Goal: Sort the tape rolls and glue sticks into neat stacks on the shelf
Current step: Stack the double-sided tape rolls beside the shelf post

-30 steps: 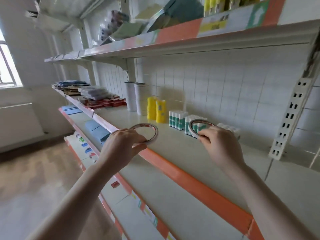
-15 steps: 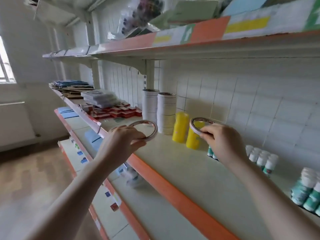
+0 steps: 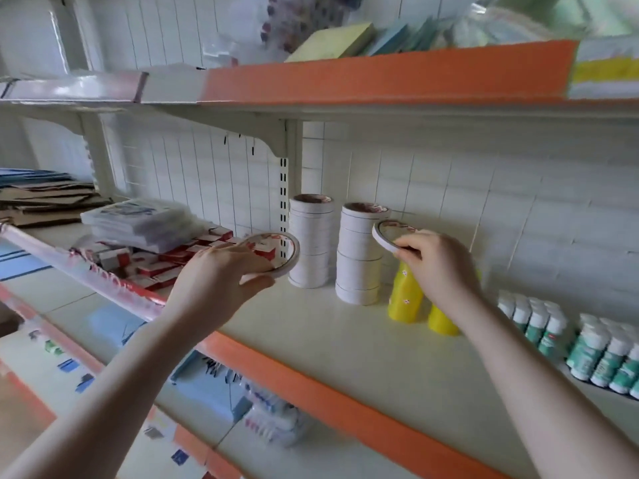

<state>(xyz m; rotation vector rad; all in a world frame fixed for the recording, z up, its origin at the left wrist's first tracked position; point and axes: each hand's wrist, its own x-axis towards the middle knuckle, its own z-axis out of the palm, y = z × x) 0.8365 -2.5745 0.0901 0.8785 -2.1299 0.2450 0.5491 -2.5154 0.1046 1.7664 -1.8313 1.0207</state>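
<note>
Each hand pinches a thin, flat white tape ring above a smooth cream shelf (image 3: 345,347). The left hand (image 3: 214,274) holds its ring (image 3: 276,252) beside the left stack (image 3: 311,242) of white rolls. The right hand (image 3: 435,261) holds its ring (image 3: 389,236) tilted beside the right stack (image 3: 359,257). Green-and-white glue sticks (image 3: 539,323) stand upright, far right.

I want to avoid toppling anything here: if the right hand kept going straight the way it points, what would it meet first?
Most likely the nearer white tape stack. The right hand holds a thin tape roll whose leading edge already sits beside that stack's top. Depth is unclear from this single view, so it might pass just in front.
</note>
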